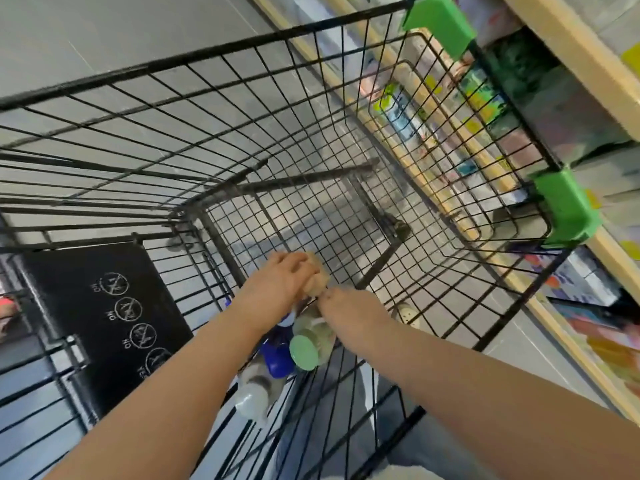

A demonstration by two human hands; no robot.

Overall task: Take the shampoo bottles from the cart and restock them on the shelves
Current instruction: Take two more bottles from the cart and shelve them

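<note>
**Both hands down in the cart, on the bottle pile**

Both hands are deep in the black wire cart (242,109), meeting over a small heap of bottles at the near end of the basket floor. Left hand (280,278) is curled over the top of a tan-capped bottle (316,278), fingers wrapped on it in what reads as a grip. Right hand (349,313) lies just beside it, pressed down on the pale bottle with the green cap (304,351); its fingers are hidden under the hand and blurred, so whether it has closed on that bottle cannot be told.

At least 4 bottles show: the tan-capped one farthest from the person, the green-capped one, a blue bottle (277,358) touching its left side, and a clear bottle with a white cap (252,398) nearest the body, under the left forearm. They lie roughly parallel, long axes running from the person toward the far end of the cart, caps pointing back at the camera on the nearer 3.

The shelves (568,50) stand on the right of the cart, close against its green-cornered edge, with packed goods visible behind the wire. So the lift will probably go up and to the right, and the right hand is the nearer one to the shelving. The cart's high wire wall sits between the bottles and the shelf, so each bottle must clear the rim first.
</note>
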